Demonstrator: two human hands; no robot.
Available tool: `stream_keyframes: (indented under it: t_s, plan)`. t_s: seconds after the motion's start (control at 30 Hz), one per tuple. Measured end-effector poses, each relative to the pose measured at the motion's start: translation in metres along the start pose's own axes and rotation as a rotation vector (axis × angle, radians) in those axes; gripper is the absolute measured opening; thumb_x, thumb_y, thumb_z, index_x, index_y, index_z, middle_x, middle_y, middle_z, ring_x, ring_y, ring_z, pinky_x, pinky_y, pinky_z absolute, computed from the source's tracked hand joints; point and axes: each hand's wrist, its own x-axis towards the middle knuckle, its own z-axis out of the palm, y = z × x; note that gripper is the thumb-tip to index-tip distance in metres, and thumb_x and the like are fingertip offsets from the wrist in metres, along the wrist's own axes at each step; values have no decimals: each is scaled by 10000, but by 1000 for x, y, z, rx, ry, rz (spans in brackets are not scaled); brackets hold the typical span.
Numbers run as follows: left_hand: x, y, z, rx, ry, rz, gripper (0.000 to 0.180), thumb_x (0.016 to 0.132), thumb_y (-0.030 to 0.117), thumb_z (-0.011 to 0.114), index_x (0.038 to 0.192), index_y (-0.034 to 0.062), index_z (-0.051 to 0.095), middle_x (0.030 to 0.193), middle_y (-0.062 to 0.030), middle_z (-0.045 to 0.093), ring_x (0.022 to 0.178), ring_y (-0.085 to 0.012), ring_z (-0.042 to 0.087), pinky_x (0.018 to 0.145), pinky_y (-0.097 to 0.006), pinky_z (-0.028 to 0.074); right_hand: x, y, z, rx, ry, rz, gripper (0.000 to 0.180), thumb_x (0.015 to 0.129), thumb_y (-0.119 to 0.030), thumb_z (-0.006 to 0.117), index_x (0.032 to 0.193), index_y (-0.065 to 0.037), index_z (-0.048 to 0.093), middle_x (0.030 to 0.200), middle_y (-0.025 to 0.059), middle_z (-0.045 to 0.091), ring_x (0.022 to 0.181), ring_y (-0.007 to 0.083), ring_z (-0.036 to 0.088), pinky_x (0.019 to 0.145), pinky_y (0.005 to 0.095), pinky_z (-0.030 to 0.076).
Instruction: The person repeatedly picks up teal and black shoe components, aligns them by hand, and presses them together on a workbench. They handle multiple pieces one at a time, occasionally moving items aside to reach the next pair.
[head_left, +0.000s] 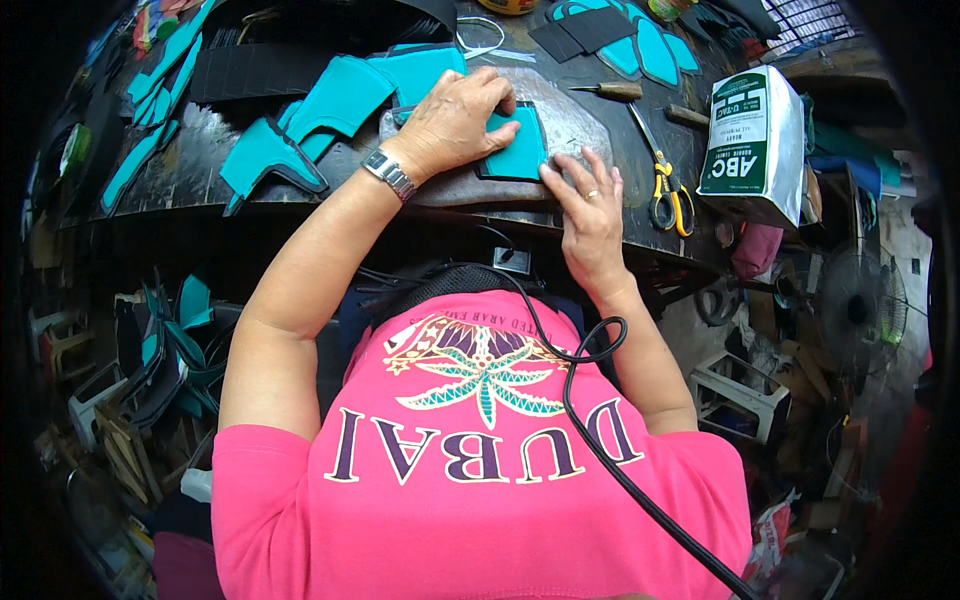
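A teal piece with dark edging (519, 152), which looks like cut fabric or leather, lies on a grey slab (580, 125) near the table's front edge. My left hand (455, 118), with a metal watch at the wrist, is over its left side. Its fingers are curled toward the piece's far edge and its thumb rests on the teal face. At the piece's right edge my right hand (592, 205) touches down with fingers apart, a ring on one of them. The left fingertips are partly hidden.
More teal pieces (340, 95) lie to the left, others (655, 50) at the back right. Right of the slab are an awl (610, 91), yellow-and-black scissors (668, 195) and a white-and-green can (752, 140). A black cable (600, 430) crosses my shirt.
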Motion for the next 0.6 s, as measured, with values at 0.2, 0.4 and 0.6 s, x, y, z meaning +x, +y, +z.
stream_keyframes:
  t_s: [0.2,0.4,0.6]
  plan:
    - [1,1,-1,3,-12,-6,256,876,317,727,987,99,654,1002,-83,650,944,-272,634,872,-394,447,7,7,-15,181,-49,1,389,882,-112,646,1268,-151,679,1392,106,569,1409,388,394,1150,622,235]
    - [0,3,-4,15,-59,-43,241,893,284,730,1015,92,651,1030,-78,654,983,-254,631,912,-377,439,43,16,10,-20,-252,117,525,1009,-448,539,1461,-181,540,1600,142,366,1528,387,189,1187,659,111]
    - [0,1,-2,-17,-25,-20,254,879,306,728,997,98,643,998,-83,643,964,-268,632,875,-398,442,72,20,23,-44,-317,139,636,1031,-558,408,1534,-171,437,1629,140,318,1543,372,153,1188,671,85]
